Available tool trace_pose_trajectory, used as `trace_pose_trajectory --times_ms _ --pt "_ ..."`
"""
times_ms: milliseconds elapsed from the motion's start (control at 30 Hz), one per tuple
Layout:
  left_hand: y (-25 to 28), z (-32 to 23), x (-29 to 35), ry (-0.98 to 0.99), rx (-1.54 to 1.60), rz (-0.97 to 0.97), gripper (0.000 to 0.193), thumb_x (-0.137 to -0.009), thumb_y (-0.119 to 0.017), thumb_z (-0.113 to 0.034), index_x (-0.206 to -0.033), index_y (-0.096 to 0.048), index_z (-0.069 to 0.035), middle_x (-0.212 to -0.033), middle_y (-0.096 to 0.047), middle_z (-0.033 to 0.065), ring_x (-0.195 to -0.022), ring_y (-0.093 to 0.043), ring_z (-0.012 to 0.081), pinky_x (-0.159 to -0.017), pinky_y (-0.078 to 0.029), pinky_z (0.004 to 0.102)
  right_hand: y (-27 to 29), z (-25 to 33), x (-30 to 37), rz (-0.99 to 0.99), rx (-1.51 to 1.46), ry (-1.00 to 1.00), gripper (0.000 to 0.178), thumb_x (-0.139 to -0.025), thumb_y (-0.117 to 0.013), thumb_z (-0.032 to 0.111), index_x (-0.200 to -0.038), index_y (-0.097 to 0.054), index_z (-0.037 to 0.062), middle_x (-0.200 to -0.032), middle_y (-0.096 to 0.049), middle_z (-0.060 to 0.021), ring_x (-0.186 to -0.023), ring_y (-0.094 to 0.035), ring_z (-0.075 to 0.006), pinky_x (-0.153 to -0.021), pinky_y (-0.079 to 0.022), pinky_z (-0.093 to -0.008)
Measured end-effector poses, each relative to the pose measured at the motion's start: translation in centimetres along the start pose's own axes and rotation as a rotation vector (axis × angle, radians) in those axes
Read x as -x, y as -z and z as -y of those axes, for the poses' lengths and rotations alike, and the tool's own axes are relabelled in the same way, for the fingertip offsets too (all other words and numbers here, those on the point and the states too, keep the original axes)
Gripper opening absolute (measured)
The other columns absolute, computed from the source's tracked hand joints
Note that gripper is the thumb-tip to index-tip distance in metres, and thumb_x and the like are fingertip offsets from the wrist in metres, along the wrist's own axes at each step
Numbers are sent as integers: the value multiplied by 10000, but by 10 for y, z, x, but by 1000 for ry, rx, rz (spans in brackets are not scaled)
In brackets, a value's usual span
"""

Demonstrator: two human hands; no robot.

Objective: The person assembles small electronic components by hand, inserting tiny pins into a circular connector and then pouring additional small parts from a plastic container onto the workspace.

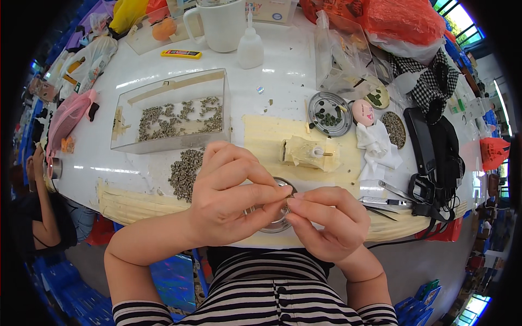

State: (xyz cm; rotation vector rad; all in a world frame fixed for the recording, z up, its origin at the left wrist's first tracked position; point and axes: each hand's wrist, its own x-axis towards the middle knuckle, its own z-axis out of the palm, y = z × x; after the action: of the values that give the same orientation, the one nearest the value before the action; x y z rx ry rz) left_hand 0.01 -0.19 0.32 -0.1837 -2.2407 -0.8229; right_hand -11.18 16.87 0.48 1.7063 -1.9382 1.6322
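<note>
My left hand [231, 198] and my right hand [333, 217] meet at the fingertips near the table's front edge. Thumb and forefinger are pinched together on both, around a tiny dark piece whose kind I cannot make out. Beneath them is a round shiny metal dish [278, 224], mostly covered by the fingers. Just left of my left hand lies a heap of small metal parts [185, 175]. Behind the hands, a tape-wrapped block [304, 154] with a short peg rests on yellowish paper [261, 130].
A clear box [171, 142] with more metal parts stands left; a mug [222, 27] and squeeze bottle [250, 50] are behind. Right are a dish with dark green pieces [330, 113], crumpled tissue [378, 144], a utility knife [383, 201] and a black strap [421, 141]. Another person sits far left.
</note>
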Motion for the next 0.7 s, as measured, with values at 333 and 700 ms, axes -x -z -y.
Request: trace_pose_trajectory --times_ms 333,700 --pt "2 1 0 -37 14 -19 312 -625 -818 -35 -920 -758 -116 -868 -645 -26 -751 -547 163 -699 -343 328 -1 -5 -1 43 -149 -190 171 -765 -795 32 -917 -721 7 -841 -689 -104 -691 -662 -189 -600 -521 -269" --pt "0 -3 1 -24 -2 -3 304 -614 -799 -16 -896 -757 -122 -857 -646 -34 -749 -548 163 -694 -337 325 0 0 -1 11 -63 -113 155 -749 -808 41 -868 -711 20 -807 -676 -74 -668 -645 -185 -561 -501 -262"
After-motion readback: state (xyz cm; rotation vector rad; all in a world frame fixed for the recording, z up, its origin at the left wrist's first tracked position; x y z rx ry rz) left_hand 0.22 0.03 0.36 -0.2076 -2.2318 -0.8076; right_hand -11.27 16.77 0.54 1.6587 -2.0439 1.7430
